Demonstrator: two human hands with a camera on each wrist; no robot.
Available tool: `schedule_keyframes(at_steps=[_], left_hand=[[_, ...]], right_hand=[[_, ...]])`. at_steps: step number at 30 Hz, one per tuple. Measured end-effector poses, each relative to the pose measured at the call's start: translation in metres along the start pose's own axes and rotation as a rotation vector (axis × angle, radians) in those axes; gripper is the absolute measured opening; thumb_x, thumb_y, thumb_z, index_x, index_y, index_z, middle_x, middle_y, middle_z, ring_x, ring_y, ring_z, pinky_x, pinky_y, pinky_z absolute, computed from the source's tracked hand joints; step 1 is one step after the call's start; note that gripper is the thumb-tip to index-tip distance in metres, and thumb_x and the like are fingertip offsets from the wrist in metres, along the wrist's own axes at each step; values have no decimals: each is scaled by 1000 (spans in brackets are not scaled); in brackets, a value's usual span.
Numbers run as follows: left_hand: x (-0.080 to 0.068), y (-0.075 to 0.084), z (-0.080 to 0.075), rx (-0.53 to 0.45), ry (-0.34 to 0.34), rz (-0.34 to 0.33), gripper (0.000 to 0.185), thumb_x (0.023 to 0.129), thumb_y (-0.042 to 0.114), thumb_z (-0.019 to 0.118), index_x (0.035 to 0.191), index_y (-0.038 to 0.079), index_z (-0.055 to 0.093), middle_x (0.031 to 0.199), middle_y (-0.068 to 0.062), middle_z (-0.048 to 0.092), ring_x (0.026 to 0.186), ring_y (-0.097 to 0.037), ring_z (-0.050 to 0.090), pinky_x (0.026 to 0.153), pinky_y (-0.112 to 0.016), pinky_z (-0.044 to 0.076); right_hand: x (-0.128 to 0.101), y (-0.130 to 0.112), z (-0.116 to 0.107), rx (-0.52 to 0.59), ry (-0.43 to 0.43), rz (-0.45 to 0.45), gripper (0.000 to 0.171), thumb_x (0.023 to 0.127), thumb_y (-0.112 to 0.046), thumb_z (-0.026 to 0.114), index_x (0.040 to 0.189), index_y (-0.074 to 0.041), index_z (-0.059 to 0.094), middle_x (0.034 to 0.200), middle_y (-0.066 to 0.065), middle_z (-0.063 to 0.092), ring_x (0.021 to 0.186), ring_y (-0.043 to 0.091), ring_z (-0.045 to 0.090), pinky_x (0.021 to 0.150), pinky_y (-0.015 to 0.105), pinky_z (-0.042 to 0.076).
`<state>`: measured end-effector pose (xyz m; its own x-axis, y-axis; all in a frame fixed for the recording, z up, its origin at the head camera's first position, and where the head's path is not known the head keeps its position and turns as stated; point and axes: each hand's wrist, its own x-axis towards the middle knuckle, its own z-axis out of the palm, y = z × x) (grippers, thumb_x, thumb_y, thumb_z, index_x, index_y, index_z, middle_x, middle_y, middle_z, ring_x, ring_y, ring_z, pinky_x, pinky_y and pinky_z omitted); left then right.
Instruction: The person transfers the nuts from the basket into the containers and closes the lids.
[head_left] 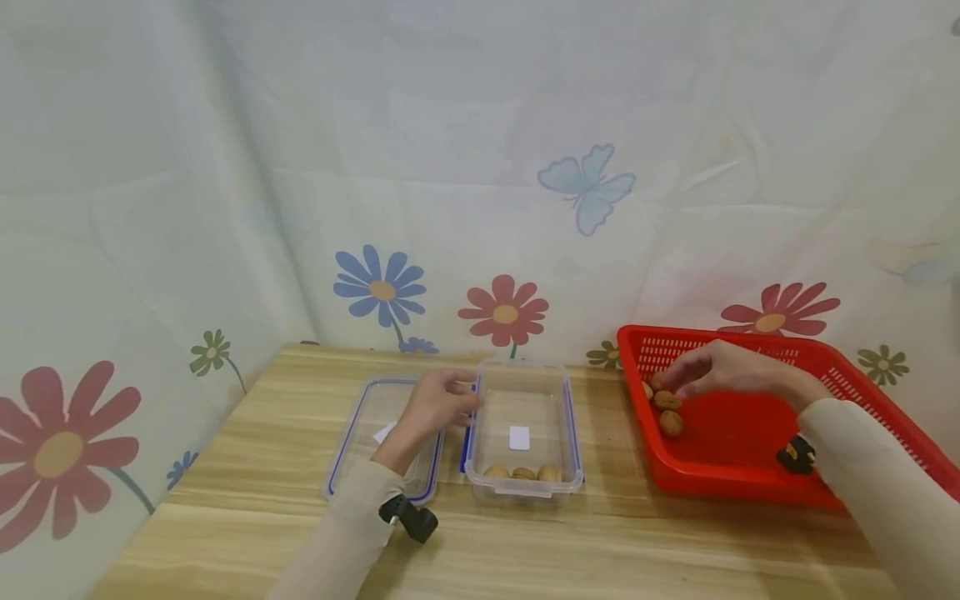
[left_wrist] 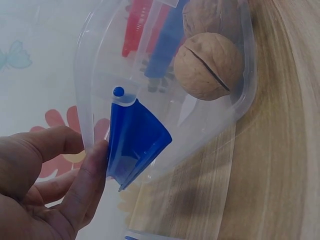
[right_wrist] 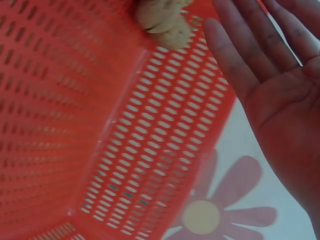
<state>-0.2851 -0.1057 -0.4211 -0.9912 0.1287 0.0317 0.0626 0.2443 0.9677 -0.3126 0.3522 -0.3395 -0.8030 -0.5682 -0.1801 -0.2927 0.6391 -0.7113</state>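
A clear plastic food box with blue latches stands mid-table, a row of walnuts along its near end. At its left side my left hand pinches the rim, one finger against a hanging blue latch. Over to the right, my right hand reaches into a red basket. Its fingers are loosely extended above several walnuts gathered at the basket's left side. In the right wrist view the palm shows nothing held, and walnuts lie near the fingertips.
The box's clear lid with a blue seal lies flat left of the box, partly under my left forearm. A white label shows in the box. Behind the wooden table hangs a flower-printed curtain.
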Motion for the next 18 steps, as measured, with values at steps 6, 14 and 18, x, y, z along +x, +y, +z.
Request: schedule_keyframes(at_steps=[6, 14, 18], left_hand=[[-1, 1, 0, 7, -2, 7, 46, 93, -4, 74, 138, -6, 65, 101, -18, 74, 84, -34, 77, 69, -36, 67], [-1, 3, 0, 13, 2, -6, 46, 94, -3, 75, 139, -6, 65, 102, -19, 74, 83, -32, 77, 70, -36, 67], [-1, 3, 0, 16, -1, -9, 47, 94, -2, 76, 139, -6, 64, 103, -19, 74, 80, -29, 76, 69, -36, 67]], right_hand=[[4, 14, 6, 25, -27, 11, 46, 95, -14, 81, 136, 2, 68, 130, 18, 71, 115, 32, 68, 101, 49, 60], [9, 22, 14, -11, -42, 67, 47, 92, -18, 85, 135, -4, 72, 130, 12, 72, 116, 30, 64, 105, 55, 56], [12, 24, 17, -13, -63, 113, 48, 91, -19, 86, 135, -6, 73, 129, 10, 71, 115, 28, 62, 107, 57, 54]])
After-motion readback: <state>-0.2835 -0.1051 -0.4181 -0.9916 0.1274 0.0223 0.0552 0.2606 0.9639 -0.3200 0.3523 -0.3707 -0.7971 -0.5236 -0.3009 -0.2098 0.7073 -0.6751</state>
